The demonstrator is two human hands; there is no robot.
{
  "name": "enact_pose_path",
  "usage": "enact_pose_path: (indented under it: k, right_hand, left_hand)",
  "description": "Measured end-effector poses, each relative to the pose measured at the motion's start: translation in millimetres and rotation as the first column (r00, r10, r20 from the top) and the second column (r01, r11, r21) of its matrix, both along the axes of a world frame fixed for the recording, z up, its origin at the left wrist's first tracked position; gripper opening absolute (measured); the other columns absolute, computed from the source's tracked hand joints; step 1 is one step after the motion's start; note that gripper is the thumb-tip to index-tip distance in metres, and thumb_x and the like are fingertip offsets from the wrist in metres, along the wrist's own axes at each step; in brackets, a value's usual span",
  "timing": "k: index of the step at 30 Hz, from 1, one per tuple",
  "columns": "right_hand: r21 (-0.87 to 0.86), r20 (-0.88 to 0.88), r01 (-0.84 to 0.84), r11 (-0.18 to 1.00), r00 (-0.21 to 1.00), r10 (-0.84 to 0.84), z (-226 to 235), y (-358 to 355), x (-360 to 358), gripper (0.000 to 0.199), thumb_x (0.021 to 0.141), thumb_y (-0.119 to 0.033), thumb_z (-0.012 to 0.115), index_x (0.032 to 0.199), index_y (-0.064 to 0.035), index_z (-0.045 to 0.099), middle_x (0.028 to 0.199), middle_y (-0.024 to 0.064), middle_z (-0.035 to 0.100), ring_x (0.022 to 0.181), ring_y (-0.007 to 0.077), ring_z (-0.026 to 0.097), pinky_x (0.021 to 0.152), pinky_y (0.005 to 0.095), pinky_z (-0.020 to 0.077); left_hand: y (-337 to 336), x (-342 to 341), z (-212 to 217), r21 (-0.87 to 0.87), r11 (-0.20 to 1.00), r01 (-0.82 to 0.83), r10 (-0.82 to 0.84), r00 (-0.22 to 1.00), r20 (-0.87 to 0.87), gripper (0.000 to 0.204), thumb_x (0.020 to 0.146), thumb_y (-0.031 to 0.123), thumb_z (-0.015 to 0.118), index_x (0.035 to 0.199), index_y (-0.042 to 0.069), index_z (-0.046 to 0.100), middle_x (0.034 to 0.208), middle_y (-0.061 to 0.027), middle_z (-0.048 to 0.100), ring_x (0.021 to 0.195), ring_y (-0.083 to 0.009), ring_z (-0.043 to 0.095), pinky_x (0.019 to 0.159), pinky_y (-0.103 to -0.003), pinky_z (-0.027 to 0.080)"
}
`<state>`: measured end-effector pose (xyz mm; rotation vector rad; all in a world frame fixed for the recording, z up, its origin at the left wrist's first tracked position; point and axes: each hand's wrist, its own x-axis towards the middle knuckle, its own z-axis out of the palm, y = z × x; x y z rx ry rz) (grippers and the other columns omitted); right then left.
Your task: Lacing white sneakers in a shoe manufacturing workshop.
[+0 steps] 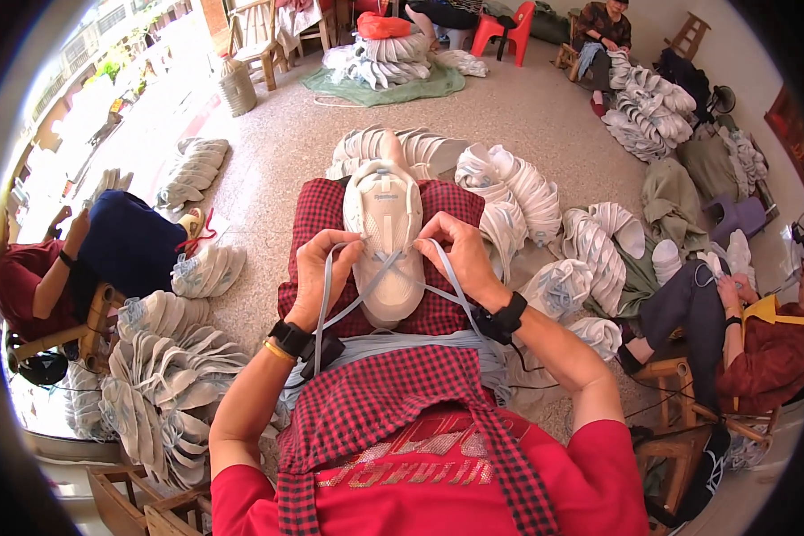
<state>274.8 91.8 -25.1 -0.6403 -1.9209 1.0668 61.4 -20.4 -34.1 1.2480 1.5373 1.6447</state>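
Note:
A white shoe upper (393, 290) lies over my lap on a red-and-black checked cloth (317, 210), its toe toward me. Light blue laces (353, 304) cross over its lower front, and their loose ends trail out to both sides. My left hand (317, 268) pinches one lace at the left eyelet edge. On the opposite edge, the fingers of my right hand (463, 255) are closed on the other lace. A bundle of light blue laces (393, 344) lies across my lap, just below the toe.
Stacks of white shoe uppers (174, 366) lie on the floor at the left, with more stacks (531, 192) ahead to the right. Co-workers sit on both sides and at the back. A red plastic chair (506, 34) and a green sheet (330, 85) are at the far end.

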Motion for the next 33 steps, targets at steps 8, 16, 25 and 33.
enact_pose_path:
  k: [8,16,25,33]
  right_hand:
    - [0.009,0.017,0.001,1.0,1.0,-0.001,6.1,-4.5,3.6,0.012,0.087,-0.004,0.072,0.085,-0.0001,0.061,0.073,0.007,0.066,0.064,0.013,0.065,0.06,0.0294,0.0515]
    - [0.096,0.064,-0.027,0.995,0.998,0.021,14.0,-6.1,-2.5,0.012,0.085,-0.003,0.072,0.083,0.0002,0.061,0.072,0.0068,0.065,0.063,0.0125,0.063,0.059,0.0286,0.0502]
    - [0.046,0.163,-0.105,0.993,0.982,0.096,14.1,0.1,-2.2,0.009,0.082,-0.002,0.073,0.086,0.0004,0.064,0.071,0.0076,0.069,0.064,0.013,0.067,0.061,0.0287,0.0534]
    - [0.024,0.146,-0.123,0.992,0.982,0.118,14.6,-1.7,-4.7,0.01,0.082,-0.002,0.072,0.089,0.0001,0.066,0.071,0.0065,0.069,0.063,0.0106,0.066,0.061,0.027,0.0526]
  left_hand:
    - [-6.8,8.2,8.7,-0.002,1.0,0.014,-0.014,1.0,-0.012,0.01,0.091,0.006,0.071,0.097,-0.002,0.071,0.086,-0.0027,0.071,0.078,-0.0061,0.063,0.071,-0.023,0.052]
    - [-13.3,1.1,7.1,-0.084,0.994,-0.063,0.056,0.996,-0.074,0.011,0.088,0.006,0.071,0.094,-0.003,0.071,0.083,-0.0043,0.072,0.077,-0.0074,0.064,0.07,-0.024,0.052]
    - [-9.5,6.2,4.6,-0.009,0.985,-0.17,0.161,0.947,-0.278,0.009,0.084,0.006,0.072,0.089,-0.001,0.071,0.076,-0.0071,0.072,0.072,-0.01,0.066,0.068,-0.027,0.054]
    - [-3.8,11.5,-3.5,0.08,0.989,-0.122,0.14,0.947,-0.289,0.009,0.084,0.003,0.071,0.091,-0.001,0.068,0.076,-0.0051,0.069,0.072,-0.0083,0.065,0.065,-0.026,0.053]
